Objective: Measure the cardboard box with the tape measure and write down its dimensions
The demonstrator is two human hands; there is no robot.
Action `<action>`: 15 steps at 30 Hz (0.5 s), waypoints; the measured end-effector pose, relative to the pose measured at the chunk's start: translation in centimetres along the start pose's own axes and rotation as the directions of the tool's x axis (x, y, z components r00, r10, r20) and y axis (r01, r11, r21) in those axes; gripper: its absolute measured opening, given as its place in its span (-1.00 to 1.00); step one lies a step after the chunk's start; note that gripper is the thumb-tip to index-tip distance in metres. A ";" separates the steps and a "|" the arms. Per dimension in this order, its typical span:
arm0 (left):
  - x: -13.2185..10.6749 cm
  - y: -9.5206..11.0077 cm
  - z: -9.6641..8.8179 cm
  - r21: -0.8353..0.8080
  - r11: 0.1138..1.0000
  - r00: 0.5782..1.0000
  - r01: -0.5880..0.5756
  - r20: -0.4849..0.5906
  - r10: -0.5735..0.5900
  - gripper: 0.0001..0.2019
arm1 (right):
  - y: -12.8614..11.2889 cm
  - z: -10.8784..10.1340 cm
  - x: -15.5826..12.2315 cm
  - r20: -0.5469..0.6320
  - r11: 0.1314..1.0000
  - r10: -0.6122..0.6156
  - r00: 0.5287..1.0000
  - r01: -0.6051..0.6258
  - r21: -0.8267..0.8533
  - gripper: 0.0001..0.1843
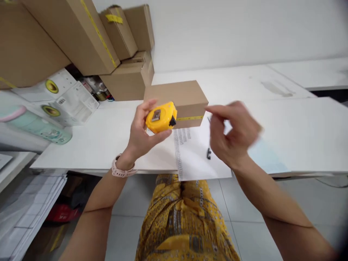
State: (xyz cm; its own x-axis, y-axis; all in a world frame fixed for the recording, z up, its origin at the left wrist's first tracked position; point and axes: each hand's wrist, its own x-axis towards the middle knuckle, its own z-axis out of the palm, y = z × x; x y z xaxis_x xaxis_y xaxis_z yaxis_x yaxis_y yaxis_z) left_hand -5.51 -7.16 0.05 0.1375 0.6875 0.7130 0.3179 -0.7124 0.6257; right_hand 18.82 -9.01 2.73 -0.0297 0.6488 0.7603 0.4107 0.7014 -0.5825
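Observation:
My left hand [141, 132] grips a yellow tape measure [161, 117] above the white table [103, 141]. Its yellow tape [190, 118] runs out to the right along the front face of a small cardboard box [178, 98] standing on the table. My right hand [233, 132] is blurred by motion at the tape's far end, by the box's right corner, with its fingers curled; whether it pinches the tape tip I cannot tell. A printed sheet of paper [195, 156] lies under both hands, with a black pen [208, 153] on it.
Large cardboard boxes [81, 32] are stacked at the back left, with white product cartons [65, 96] and a teal bottle [35, 125] below them. A second white table [312, 72] stands at the far right. Stacked sheets [27, 206] lie on the floor at left.

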 end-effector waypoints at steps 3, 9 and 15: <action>0.4 0.1 0.1 -0.162 0.966 0.976 0.203 0.112 -0.187 -0.23 | 2.8 3.7 3.0 0.282 0.934 0.244 0.928 -0.303 0.189 -0.48; 2.2 0.1 -0.3 -0.261 0.824 0.864 0.502 0.195 -0.465 -0.31 | 2.7 5.6 4.6 0.518 0.846 0.358 0.777 -0.504 0.172 -0.40; 5.6 -1.9 -2.9 -0.280 0.751 0.798 0.598 0.119 -0.591 -0.38 | 6.5 4.9 8.2 0.397 0.780 0.437 0.807 -0.560 0.279 -0.45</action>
State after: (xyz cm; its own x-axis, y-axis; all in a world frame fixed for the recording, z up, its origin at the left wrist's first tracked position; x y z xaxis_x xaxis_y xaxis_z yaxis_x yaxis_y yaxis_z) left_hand -8.10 -2.35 3.74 0.0333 0.9863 0.1618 0.0581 -0.1635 0.9848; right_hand 16.77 2.30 3.77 -0.2060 0.9474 0.2449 0.0832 0.2663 -0.9603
